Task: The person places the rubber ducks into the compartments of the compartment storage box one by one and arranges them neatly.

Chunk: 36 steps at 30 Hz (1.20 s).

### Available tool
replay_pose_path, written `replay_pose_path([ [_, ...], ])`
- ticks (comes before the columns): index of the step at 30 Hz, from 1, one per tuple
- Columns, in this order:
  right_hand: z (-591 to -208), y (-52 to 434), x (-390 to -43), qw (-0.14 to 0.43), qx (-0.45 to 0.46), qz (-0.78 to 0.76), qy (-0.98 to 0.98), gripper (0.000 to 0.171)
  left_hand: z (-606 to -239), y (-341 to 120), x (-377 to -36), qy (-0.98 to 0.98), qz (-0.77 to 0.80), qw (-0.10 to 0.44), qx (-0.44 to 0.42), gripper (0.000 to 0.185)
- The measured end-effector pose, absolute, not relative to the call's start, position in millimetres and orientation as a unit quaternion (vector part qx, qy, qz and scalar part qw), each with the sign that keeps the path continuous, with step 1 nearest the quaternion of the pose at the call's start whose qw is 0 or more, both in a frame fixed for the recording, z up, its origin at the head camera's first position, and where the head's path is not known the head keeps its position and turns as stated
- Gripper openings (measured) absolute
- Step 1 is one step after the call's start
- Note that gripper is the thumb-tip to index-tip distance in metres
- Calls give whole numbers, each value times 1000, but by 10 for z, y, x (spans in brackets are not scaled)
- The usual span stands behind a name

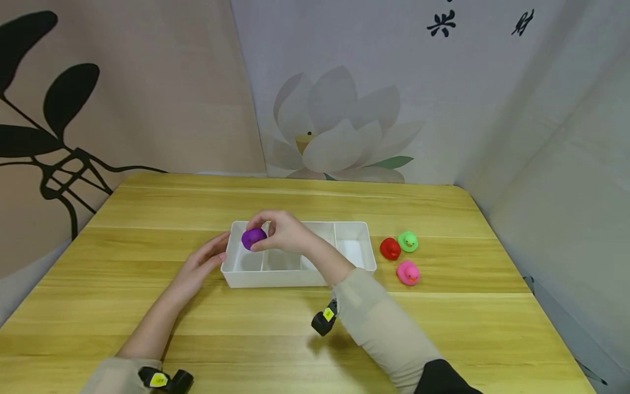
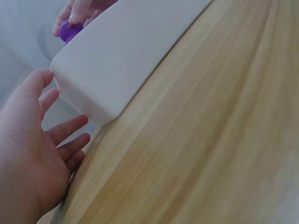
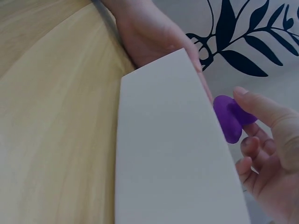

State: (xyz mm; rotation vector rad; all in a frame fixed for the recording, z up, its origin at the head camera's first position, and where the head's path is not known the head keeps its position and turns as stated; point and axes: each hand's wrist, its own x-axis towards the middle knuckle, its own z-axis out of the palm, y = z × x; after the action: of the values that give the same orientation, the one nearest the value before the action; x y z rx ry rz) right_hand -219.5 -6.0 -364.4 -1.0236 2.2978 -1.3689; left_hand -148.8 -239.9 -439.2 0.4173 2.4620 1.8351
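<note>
Holding: the right hand (image 1: 285, 232) pinches a purple rubber duck (image 1: 254, 238) between thumb and fingertips, just above the leftmost compartment of the white divided tray (image 1: 295, 273).
Duck position: in the air over the tray's left end, not yet resting in any compartment; the right wrist view shows it past the tray's outer wall, clear of the rim.
Bracing: the left hand (image 1: 199, 265) lies flat on the wooden table (image 1: 443, 328), fingers straight and relaxed against the tray's left end wall, gripping nothing; it seems set there to keep the tray from sliding.
Waiting ducks: red duck (image 1: 390, 248), green duck (image 1: 408, 241) and pink duck (image 1: 408, 272) sit clustered on the table just right of the tray.
Writing: dark brush-like marks high on the backdrop, illegible; small yellow tags on the wrist cameras, too small to read.
</note>
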Motion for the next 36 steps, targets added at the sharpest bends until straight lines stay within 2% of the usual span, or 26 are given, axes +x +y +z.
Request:
replay_pose_path([
  [15, -3862, -201, -2219, 141, -339, -484, 795, 29, -4419, -2410, -1499, 799, 587, 19, 132, 46],
  [36, -3931, -306, -2140, 135, -297, -429, 842, 30, -4403, -2408, -1481, 796, 590, 16, 137, 46],
])
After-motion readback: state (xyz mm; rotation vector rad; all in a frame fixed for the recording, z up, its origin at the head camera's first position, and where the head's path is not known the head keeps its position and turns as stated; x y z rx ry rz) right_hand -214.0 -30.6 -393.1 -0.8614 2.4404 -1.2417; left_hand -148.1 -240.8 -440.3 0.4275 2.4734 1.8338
